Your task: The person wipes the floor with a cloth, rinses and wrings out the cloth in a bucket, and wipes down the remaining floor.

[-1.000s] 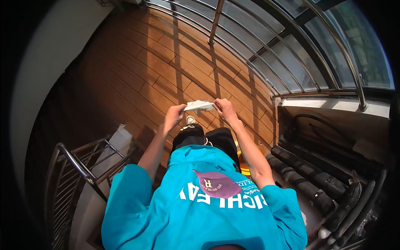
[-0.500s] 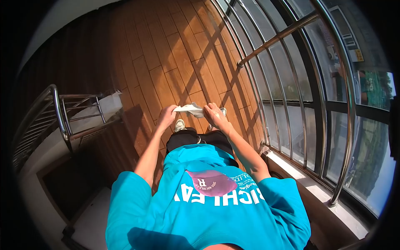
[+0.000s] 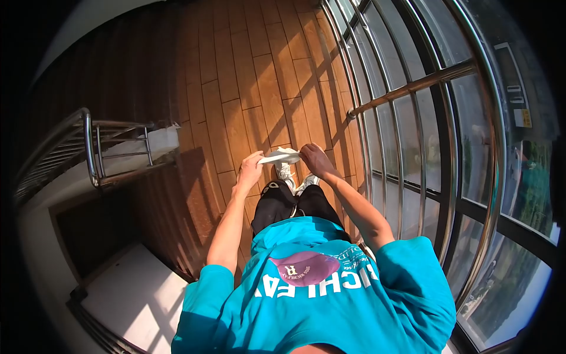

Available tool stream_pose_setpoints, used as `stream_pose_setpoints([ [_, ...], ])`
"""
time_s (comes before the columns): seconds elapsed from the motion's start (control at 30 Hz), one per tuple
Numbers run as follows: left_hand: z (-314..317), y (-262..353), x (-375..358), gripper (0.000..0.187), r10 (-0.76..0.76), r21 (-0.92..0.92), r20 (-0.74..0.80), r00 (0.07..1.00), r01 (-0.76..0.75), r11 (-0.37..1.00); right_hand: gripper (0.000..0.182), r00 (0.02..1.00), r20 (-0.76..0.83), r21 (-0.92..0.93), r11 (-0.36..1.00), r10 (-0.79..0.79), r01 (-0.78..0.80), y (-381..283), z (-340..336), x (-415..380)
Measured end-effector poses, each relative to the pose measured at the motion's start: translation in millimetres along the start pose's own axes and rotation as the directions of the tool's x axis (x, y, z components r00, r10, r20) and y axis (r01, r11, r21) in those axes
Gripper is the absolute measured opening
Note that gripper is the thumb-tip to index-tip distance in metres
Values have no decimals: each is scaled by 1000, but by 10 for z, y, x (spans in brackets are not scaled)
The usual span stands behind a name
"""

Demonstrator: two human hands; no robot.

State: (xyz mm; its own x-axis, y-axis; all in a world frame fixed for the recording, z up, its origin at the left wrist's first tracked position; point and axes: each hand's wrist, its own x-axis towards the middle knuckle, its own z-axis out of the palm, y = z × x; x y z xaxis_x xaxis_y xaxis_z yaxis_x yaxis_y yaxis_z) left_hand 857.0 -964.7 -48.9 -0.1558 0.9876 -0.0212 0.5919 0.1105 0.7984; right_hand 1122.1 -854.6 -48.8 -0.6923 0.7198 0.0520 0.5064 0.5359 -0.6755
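Note:
Stretched between my two hands is a thin, crumpled white sheet, soft like a tissue or a cloth. My left hand pinches its left end between thumb and fingers. The right end is gripped in my right hand, which lies partly in shadow with its fingers curled. Both arms reach forward in front of my turquoise T-shirt. Below the sheet show my white shoes and black trousers.
A wooden plank floor runs ahead with bars of sunlight and shadow. Along the right stands a metal railing before large windows. At the left are another metal railing and a white panel lower down.
The view has shifted along the railing, and my feet have changed position. The white sheet is still held between both hands, now folded a little differently and over the shoes.

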Motion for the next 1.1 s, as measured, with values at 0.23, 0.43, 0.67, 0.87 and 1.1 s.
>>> stream_pose_setpoints([
  [0.23, 213, 132, 587, 32, -203, -14, 288, 936, 216, 976, 9, 995, 4, -70, 992, 103, -102, 380, -192, 85],
  [0.43, 542, 7, 891, 31, -386, 106, 371, 845, 374, 921, 9, 978, 25, 72, 975, 209, -210, 867, -198, 209],
  [0.67, 1090, -199, 1155, 31, -428, 14, 305, 851, 445, 895, 5, 987, 91, 210, 966, 136, -152, 1556, -119, 409],
  [0.87, 1728, -497, 1564, 30, -522, 133, 378, 764, 513, 848, 13, 958, 175, 34, 972, 225, -234, 2455, 217, 525],
  [1.1, 2816, -1913, 2068, 26, -475, 146, 655, 588, 519, 842, 9, 862, 418, 3, 949, 286, -316, 3843, 1262, 564],
])
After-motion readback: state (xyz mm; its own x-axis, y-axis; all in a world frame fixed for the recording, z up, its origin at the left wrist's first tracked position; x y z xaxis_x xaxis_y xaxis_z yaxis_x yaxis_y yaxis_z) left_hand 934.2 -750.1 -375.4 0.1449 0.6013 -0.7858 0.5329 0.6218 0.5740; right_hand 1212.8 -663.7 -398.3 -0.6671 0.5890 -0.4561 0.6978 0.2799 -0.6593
